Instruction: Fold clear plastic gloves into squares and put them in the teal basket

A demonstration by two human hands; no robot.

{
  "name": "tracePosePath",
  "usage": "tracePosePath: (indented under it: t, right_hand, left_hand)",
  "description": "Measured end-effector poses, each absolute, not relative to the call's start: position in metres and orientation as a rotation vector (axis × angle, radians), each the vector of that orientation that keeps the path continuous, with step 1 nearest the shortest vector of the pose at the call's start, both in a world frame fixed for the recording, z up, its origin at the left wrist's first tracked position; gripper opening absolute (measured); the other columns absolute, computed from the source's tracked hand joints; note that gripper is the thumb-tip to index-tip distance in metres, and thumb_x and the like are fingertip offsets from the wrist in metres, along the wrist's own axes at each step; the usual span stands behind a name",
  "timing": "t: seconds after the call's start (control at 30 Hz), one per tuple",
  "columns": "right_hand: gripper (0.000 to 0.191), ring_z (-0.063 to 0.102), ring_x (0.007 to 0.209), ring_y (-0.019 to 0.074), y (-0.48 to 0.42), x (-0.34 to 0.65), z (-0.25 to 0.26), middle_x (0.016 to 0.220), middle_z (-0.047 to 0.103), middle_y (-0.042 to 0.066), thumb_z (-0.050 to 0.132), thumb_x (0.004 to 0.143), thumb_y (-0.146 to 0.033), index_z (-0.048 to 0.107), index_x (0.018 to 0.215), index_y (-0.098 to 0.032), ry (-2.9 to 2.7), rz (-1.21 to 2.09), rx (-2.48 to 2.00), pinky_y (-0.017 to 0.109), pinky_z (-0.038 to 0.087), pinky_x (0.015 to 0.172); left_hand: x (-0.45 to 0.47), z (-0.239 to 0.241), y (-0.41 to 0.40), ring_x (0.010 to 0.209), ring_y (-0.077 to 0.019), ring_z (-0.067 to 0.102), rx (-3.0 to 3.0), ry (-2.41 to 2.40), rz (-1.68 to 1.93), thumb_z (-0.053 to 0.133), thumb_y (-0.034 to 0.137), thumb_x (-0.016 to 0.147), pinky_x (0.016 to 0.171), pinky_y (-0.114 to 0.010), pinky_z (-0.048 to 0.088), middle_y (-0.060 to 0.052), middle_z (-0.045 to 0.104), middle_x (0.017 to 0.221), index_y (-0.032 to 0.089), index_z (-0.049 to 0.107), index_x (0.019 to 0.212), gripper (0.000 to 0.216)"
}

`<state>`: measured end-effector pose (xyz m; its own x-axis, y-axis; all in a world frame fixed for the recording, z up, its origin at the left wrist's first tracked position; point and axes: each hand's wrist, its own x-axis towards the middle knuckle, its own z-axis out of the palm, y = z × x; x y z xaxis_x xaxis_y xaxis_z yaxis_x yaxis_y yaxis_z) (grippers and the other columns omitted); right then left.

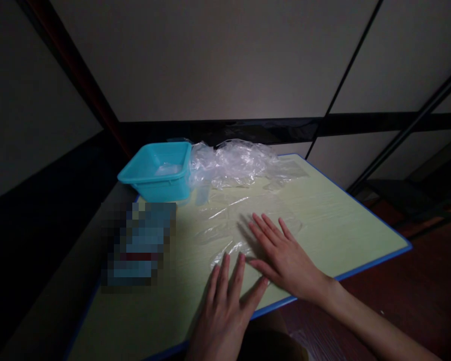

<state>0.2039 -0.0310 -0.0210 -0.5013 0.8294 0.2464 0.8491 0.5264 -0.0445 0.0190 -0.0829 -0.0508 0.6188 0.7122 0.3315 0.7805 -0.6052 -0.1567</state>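
A clear plastic bag (244,215) lies spread out on the pale yellow table, with shiny creases along its left side. My right hand (285,255) is over its right part, palm down and fingers stretched. At the bag's near edge is my left hand (227,306), also palm down with the fingers apart. The left thumb and right thumb come close together. Neither hand has anything gripped in it. How firmly the palms press on the plastic cannot be made out.
A pile of crumpled clear bags (240,160) lies at the table's back, beside a turquoise basin (160,188) with something whitish inside. A blurred-out flat item (139,245) is at the left. The table's blue edge (376,259) runs along the right front.
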Motion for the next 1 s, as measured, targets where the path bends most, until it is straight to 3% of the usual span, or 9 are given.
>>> tracePosePath:
  t: [0.3, 0.53, 0.77, 1.0]
  right_hand:
    - [0.074, 0.011, 0.134, 0.0268, -0.024, 0.213, -0.035, 0.146, 0.017, 0.012, 0.033, 0.085, -0.059, 0.017, 0.141, -0.014, -2.469, -0.147, -1.526, 0.051, 0.021, 0.105]
    - [0.072, 0.014, 0.133, 0.0263, -0.003, 0.247, -0.042, 0.145, 0.021, 0.011, 0.031, 0.085, -0.059, 0.011, 0.142, -0.020, -2.310, -0.218, -1.739, 0.051, 0.018, 0.105]
    - [0.068, 0.018, 0.132, 0.0291, 0.018, 0.287, -0.045, 0.143, 0.025, 0.016, 0.027, 0.086, -0.058, 0.023, 0.139, -0.014, -2.119, -0.251, -1.988, 0.054, 0.019, 0.103]
    - [0.062, 0.024, 0.130, 0.0328, 0.026, 0.308, -0.048, 0.140, 0.030, 0.019, 0.032, 0.087, -0.048, 0.031, 0.135, -0.009, -1.915, -0.309, -2.071, 0.057, 0.021, 0.101]
  left_hand:
    - [0.019, -0.050, -0.083, 0.125, -0.0328, 0.035, -2.573, -1.206, -0.356, 0.055, 0.023, 0.082, 0.092, -0.046, 0.042, -0.006, 0.038, 0.138, 0.043, 0.026, 0.133, 0.062]
    - [0.017, -0.049, -0.084, 0.127, -0.0329, 0.031, -2.586, -1.220, -0.272, 0.053, 0.006, 0.079, 0.092, -0.046, 0.042, -0.006, 0.033, 0.141, 0.042, 0.020, 0.135, 0.074]
    - [0.018, -0.047, -0.083, 0.127, -0.0354, 0.028, -2.629, -1.237, -0.284, 0.055, 0.008, 0.078, 0.093, -0.049, 0.041, -0.009, 0.033, 0.141, 0.041, 0.019, 0.136, 0.075]
    - [0.018, -0.046, -0.085, 0.128, -0.0356, 0.026, -2.628, -1.249, -0.228, 0.051, -0.002, 0.075, 0.094, -0.049, 0.040, -0.009, 0.032, 0.141, 0.042, 0.015, 0.136, 0.084]
